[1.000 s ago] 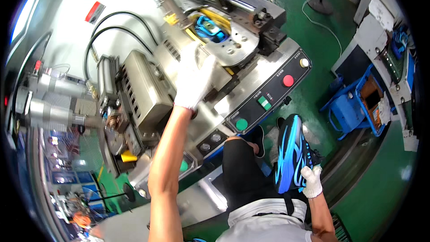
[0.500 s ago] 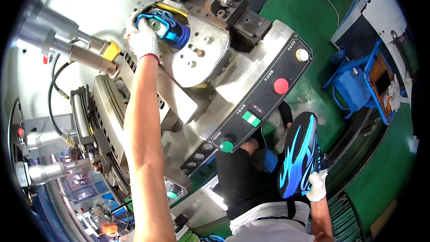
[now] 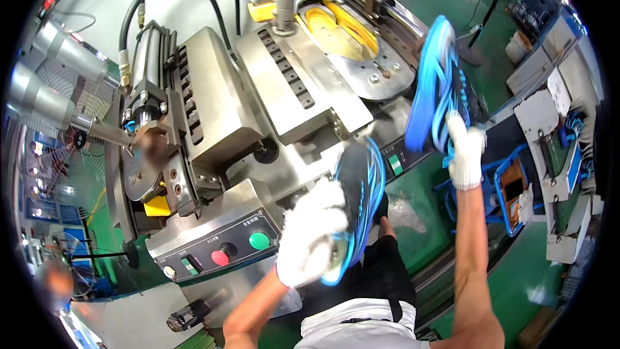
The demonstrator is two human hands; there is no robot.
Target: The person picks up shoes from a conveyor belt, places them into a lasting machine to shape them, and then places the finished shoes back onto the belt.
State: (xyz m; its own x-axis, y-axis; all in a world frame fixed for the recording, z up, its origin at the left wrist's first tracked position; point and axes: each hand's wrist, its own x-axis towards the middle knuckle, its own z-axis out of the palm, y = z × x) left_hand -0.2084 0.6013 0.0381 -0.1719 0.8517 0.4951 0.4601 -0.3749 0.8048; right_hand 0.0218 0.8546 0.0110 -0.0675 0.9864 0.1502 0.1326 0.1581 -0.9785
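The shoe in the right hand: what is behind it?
Past the shoe, green floor and a metal machine with a black control panel show; whatever lies directly behind the shoe is covered.

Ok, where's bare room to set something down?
Bare: the grey bench, left of the black fitting, and the yellow cradle, bordered by the bolted plate. Crowded: right of the left panel, where the left hand and its shoe fill the view.

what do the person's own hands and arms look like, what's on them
The left hand and right hand each wear a white, knitted-looking fabric glove that covers the fingers and ends near the wrist. The forearms are bare, with no sleeves on them.
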